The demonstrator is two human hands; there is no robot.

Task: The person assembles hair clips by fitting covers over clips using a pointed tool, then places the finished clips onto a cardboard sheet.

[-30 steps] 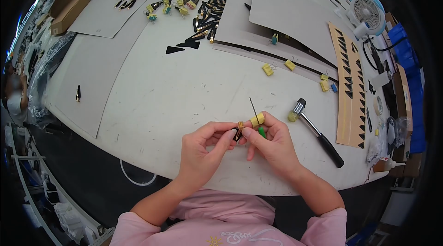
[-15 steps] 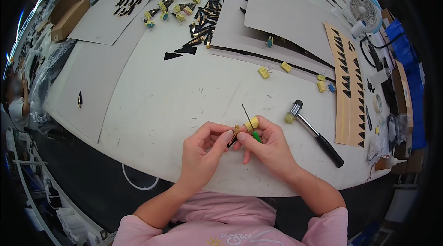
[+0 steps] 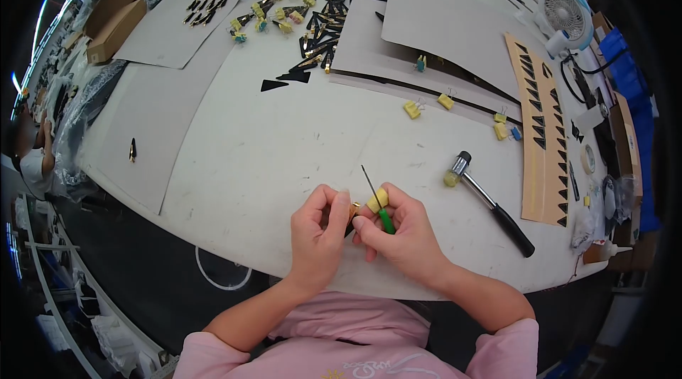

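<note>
no word or number can be read for certain. white script lettering [image 3: 380,366] is printed on the pink shirt [image 3: 298,358], nearer the body than the left hand [image 3: 318,233] and right hand [image 3: 403,238]; beside it, a yellow mark [image 3: 332,375] is partly cut off.

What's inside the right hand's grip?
The right hand holds a green-handled tool, its thin dark shaft sticking out past the yellow finger wrap. Covered: the tool's lower end and whatever lies against the palm.

Fan [image 3: 566,11] far right; cardboard box [image 3: 117,32] upper left.
</note>
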